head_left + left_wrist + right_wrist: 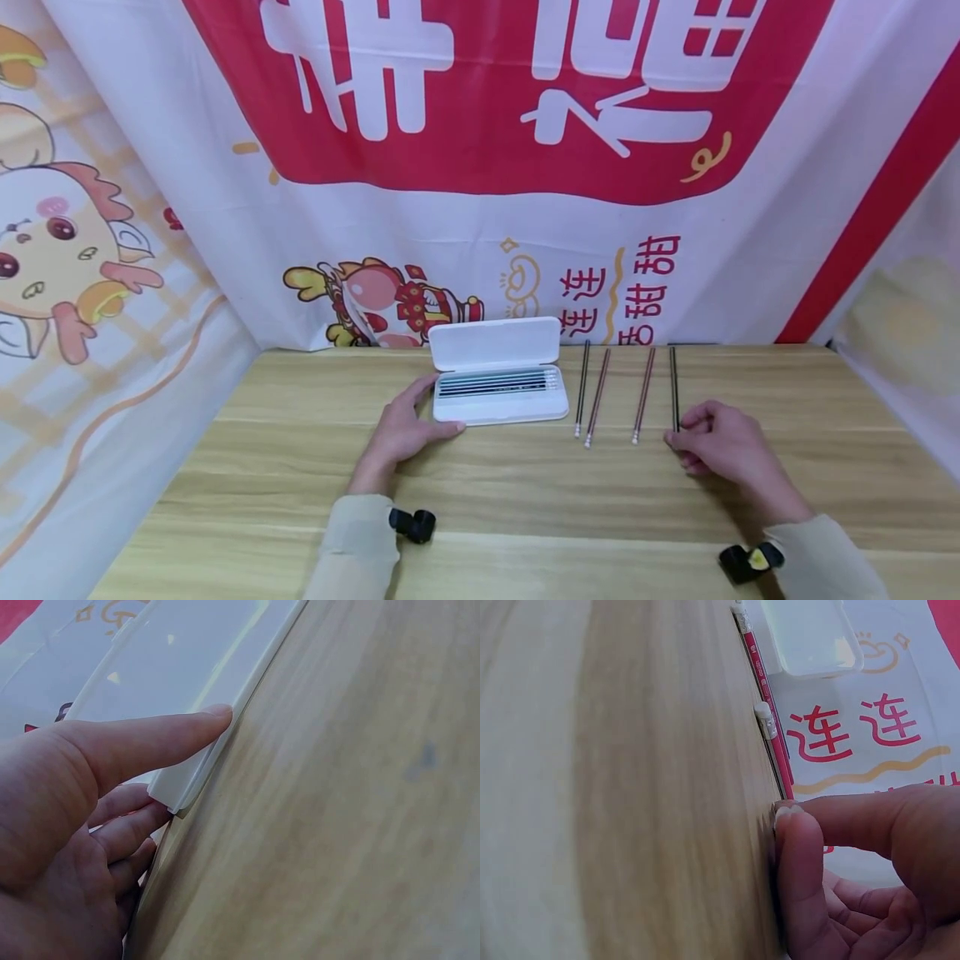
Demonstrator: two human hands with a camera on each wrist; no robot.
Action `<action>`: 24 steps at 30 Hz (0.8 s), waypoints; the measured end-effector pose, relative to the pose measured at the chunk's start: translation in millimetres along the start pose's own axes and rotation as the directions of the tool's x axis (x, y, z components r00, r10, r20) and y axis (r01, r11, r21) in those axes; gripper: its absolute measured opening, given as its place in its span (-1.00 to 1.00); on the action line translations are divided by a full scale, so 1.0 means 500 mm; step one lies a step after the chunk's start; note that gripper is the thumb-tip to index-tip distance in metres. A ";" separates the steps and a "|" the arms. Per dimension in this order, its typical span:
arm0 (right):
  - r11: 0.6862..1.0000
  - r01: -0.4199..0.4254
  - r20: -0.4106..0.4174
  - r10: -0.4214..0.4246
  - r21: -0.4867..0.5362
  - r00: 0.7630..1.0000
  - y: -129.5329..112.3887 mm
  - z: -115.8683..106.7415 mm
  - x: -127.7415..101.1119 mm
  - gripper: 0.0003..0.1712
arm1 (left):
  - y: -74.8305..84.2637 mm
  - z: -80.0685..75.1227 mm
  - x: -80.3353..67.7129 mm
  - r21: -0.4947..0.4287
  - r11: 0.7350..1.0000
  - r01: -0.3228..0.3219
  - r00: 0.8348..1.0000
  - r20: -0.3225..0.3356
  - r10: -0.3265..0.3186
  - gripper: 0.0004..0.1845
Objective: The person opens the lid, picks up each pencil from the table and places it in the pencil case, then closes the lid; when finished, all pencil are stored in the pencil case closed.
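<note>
Four pencils (628, 392) on table, one pencil case (501, 406), two hands

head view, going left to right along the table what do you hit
left hand → white pencil case with its lid open → dark pencil → red pencil → second red pencil → second dark pencil → right hand, pinching that last pencil's near end

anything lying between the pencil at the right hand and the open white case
Yes. Three other pencils lie on the table between the rightmost pencil, whose near end the right hand pinches, and the open case. The left hand touches the case's far side.
</note>
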State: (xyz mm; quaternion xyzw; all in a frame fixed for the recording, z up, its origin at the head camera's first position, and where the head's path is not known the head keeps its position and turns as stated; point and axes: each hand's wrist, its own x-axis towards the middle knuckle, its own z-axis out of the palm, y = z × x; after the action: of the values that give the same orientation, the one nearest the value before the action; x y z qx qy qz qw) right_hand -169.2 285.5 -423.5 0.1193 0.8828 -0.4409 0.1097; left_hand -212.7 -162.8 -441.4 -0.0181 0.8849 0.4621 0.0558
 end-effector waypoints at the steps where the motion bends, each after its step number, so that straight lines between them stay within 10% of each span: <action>1: 1.000 0.001 0.001 -0.001 -0.002 1.000 0.000 0.000 0.000 -0.50 | 0.000 0.000 0.000 -0.001 1.000 0.000 1.000 0.002 0.000 0.02; 24: 0.996 0.016 0.019 -0.015 -0.084 1.000 -0.003 -0.004 -0.010 -0.72 | 0.003 0.001 -0.002 -0.003 1.000 0.003 1.000 -0.005 -0.003 0.02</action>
State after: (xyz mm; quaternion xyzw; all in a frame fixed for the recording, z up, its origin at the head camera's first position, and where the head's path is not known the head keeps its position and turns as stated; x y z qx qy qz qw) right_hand -165.0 285.8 -419.4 0.1038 0.9005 -0.4050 0.1193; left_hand -211.8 -161.4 -440.3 -0.0208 0.8843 0.4632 0.0542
